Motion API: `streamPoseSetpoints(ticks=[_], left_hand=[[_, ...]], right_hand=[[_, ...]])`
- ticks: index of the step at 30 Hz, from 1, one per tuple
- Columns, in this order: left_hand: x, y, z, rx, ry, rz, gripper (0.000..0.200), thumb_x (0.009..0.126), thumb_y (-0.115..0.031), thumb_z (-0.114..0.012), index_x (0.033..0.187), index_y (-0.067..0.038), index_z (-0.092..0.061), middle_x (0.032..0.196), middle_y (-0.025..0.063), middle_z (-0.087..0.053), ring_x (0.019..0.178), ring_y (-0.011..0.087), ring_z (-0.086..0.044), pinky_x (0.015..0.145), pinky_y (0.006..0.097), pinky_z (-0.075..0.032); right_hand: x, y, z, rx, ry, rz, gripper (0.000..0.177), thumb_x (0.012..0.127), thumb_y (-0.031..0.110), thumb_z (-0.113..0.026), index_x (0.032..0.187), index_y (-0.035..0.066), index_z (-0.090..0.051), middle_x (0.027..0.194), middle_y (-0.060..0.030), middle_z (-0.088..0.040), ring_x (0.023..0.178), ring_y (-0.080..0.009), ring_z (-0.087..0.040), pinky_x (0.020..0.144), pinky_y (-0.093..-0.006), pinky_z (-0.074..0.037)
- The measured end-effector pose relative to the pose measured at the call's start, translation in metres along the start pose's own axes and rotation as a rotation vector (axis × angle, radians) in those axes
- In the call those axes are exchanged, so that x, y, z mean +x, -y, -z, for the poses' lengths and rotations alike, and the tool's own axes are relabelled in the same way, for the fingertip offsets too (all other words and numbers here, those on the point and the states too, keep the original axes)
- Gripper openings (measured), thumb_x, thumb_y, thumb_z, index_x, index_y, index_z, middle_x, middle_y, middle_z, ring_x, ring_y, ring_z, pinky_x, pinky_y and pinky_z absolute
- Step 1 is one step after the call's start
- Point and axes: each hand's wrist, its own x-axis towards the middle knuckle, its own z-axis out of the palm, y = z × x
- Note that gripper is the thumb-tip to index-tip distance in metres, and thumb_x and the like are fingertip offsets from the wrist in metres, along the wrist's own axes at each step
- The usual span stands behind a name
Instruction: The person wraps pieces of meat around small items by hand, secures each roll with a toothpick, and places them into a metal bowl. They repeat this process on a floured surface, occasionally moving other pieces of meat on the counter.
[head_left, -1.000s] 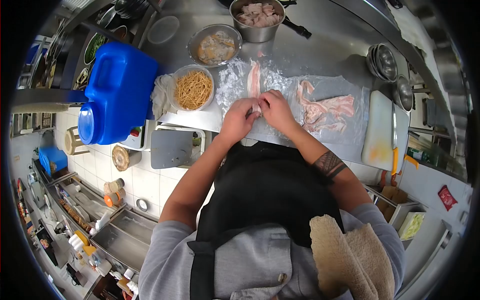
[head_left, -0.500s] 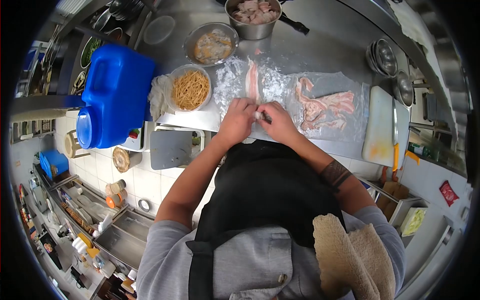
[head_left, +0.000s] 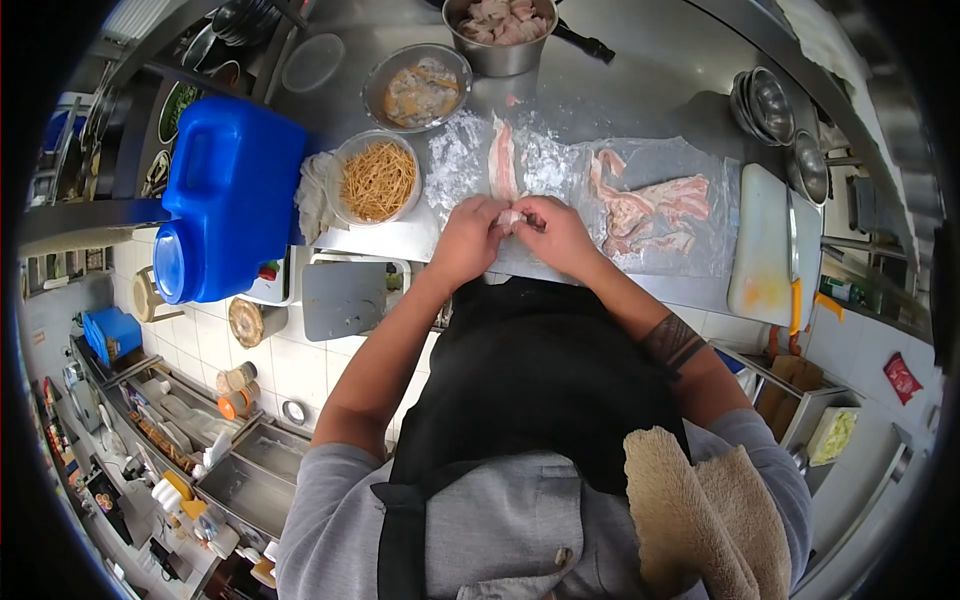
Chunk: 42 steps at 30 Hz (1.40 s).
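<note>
A bacon strip [head_left: 502, 165] lies lengthwise on the steel counter, its far end pointing away from me. At its near end both hands pinch a small bunched or rolled part of the bacon. My left hand [head_left: 467, 240] is closed on it from the left, and my right hand [head_left: 555, 238] is closed on it from the right, fingertips almost meeting. White powder [head_left: 457, 150] is spread on both sides of the strip. More bacon strips [head_left: 660, 212] lie in a loose pile on a clear plastic sheet [head_left: 715, 245] to the right. What the bunched end wraps, if anything, is hidden.
Left of my hands stand a tub of toothpicks [head_left: 380, 180], a bowl of powdered food [head_left: 418, 90] and a large blue jug [head_left: 230, 190]. A pot of meat pieces [head_left: 503, 55] is at the back. On the right, a knife [head_left: 795, 250] rests on a cutting board [head_left: 757, 240].
My fingers have shifted slightly around the bacon's near end, and the pale bunched part shows more between them. The strip remains in about the same place.
</note>
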Motion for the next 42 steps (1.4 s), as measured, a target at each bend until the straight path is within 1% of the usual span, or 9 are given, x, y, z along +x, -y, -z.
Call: streamPoseSetpoints(ticks=[5,12,14,16,17,19,25,29,42], left_hand=[[0.013,-0.011,0.000,-0.137,-0.035,0.445,0.030,0.093,-0.017,-0.077,0.114,0.003,-0.070,0.105,0.0240,-0.077,0.097,0.0424,-0.075,0.084,0.0472,-0.059],[0.027,0.005,0.005,-0.042,0.055,0.568,0.034,0.094,-0.015,-0.076,0.123,0.000,-0.067,0.102,0.0180,-0.076,0.092,0.0364,-0.076,0.085,0.0438,-0.059],[0.016,0.004,0.012,0.019,-0.050,0.261,0.036,0.090,-0.008,-0.075,0.124,-0.002,-0.067,0.114,0.0170,-0.073,0.104,0.0358,-0.072,0.092,0.0432,-0.058],[0.008,-0.002,0.021,0.064,-0.084,0.066,0.035,0.087,-0.005,-0.074,0.122,-0.004,-0.068,0.116,0.0157,-0.071,0.108,0.0367,-0.068,0.095,0.0445,-0.055],[0.004,-0.005,0.023,0.107,-0.112,-0.127,0.036,0.084,-0.003,-0.074,0.119,-0.005,-0.069,0.117,0.0144,-0.069,0.112,0.0377,-0.064,0.098,0.0459,-0.053],[0.001,0.006,0.011,0.092,-0.074,-0.147,0.036,0.084,-0.002,-0.074,0.120,-0.006,-0.069,0.119,0.0132,-0.069,0.113,0.0368,-0.064,0.099,0.0459,-0.052],[0.006,0.012,0.009,0.068,-0.010,-0.137,0.037,0.085,-0.004,-0.077,0.121,-0.006,-0.070,0.122,0.0130,-0.068,0.115,0.0366,-0.063,0.100,0.0455,-0.053],[0.009,0.008,0.015,0.085,-0.001,-0.134,0.037,0.086,-0.007,-0.078,0.121,-0.005,-0.069,0.126,0.0139,-0.067,0.117,0.0369,-0.062,0.101,0.0454,-0.053],[0.011,0.013,0.009,0.082,-0.042,-0.184,0.037,0.085,-0.009,-0.079,0.120,-0.005,-0.069,0.122,0.0124,-0.068,0.118,0.0359,-0.062,0.104,0.0456,-0.050]], right_hand=[[0.027,-0.021,-0.004,0.076,-0.035,-0.191,0.030,0.091,0.022,-0.079,0.111,0.000,-0.072,0.096,-0.0159,-0.077,0.085,-0.0276,-0.076,0.078,-0.0388,-0.059],[0.056,0.003,0.014,-0.147,0.066,-0.347,0.027,0.087,0.022,-0.081,0.105,0.002,-0.074,0.095,-0.0169,-0.077,0.090,-0.0374,-0.074,0.083,-0.0447,-0.059],[0.044,0.007,0.018,-0.127,0.020,-0.343,0.025,0.087,0.019,-0.081,0.105,0.003,-0.073,0.096,-0.0158,-0.076,0.093,-0.0388,-0.073,0.085,-0.0456,-0.058],[0.025,0.006,0.027,-0.178,-0.079,0.293,0.017,0.089,0.009,-0.079,0.104,0.004,-0.072,0.096,-0.0098,-0.074,0.096,-0.0284,-0.071,0.085,-0.0381,-0.056],[0.019,0.005,0.027,-0.177,-0.073,0.290,0.017,0.089,0.009,-0.079,0.104,0.004,-0.072,0.096,-0.0098,-0.074,0.096,-0.0284,-0.071,0.085,-0.0381,-0.056],[0.010,-0.003,0.022,-0.256,0.039,0.379,0.019,0.088,0.003,-0.077,0.105,0.005,-0.071,0.098,-0.0097,-0.072,0.103,-0.0310,-0.068,0.090,-0.0392,-0.055],[0.014,-0.013,0.014,-0.092,0.022,0.067,0.023,0.085,0.000,-0.074,0.107,0.005,-0.075,0.101,-0.0127,-0.072,0.095,-0.0357,-0.068,0.088,-0.0455,-0.056],[0.021,-0.014,0.014,-0.098,-0.009,0.150,0.021,0.085,0.000,-0.075,0.106,0.004,-0.076,0.098,-0.0138,-0.072,0.094,-0.0348,-0.069,0.085,-0.0451,-0.057],[0.019,-0.015,-0.004,0.098,-0.086,-0.163,0.013,0.093,0.011,-0.075,0.101,0.001,-0.078,0.091,-0.0117,-0.078,0.083,-0.0174,-0.074,0.077,-0.0336,-0.058]])
